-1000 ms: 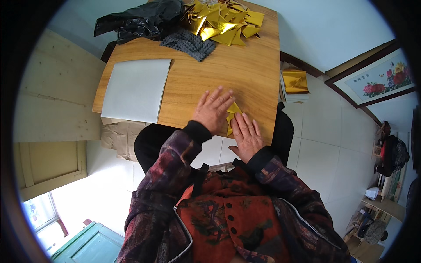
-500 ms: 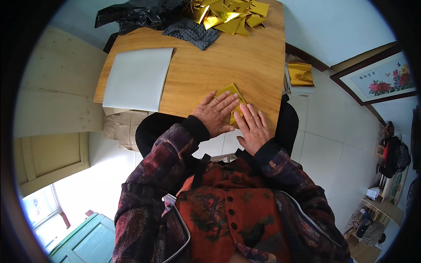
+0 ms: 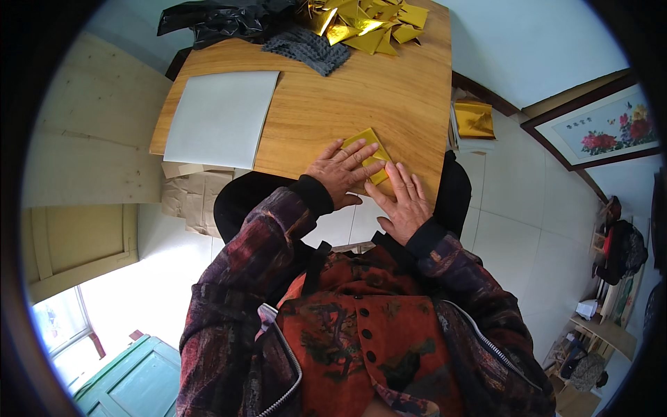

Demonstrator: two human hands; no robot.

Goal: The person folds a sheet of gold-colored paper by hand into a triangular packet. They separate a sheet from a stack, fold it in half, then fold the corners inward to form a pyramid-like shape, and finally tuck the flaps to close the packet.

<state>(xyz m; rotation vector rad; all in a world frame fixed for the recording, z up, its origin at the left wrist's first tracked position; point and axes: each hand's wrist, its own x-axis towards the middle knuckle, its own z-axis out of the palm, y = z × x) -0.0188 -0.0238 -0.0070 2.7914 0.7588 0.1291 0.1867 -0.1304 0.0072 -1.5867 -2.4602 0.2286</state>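
A folded piece of gold foil paper (image 3: 365, 135) lies flat near the front edge of the wooden table (image 3: 333, 104). My left hand (image 3: 340, 171) rests across its left side, fingers spread and stretched out over it. Beside it, my right hand (image 3: 404, 201) touches the paper's lower right edge, its fingers extended and a little apart. Both hands cover part of the sheet, so its full outline is hidden. Neither hand grips anything.
A stack of pale grey sheets (image 3: 219, 118) lies at the table's left. Folded gold paper pieces (image 3: 368, 24) pile up at the far edge, beside a dark textured cloth (image 3: 309, 50) and a black plastic bag (image 3: 226, 21). More gold paper (image 3: 474, 120) sits low beyond the right edge.
My left hand's fingers have spread wider apart over the gold paper. The right hand's fingertips have shifted slightly up along its edge. The whole view has tilted a little.
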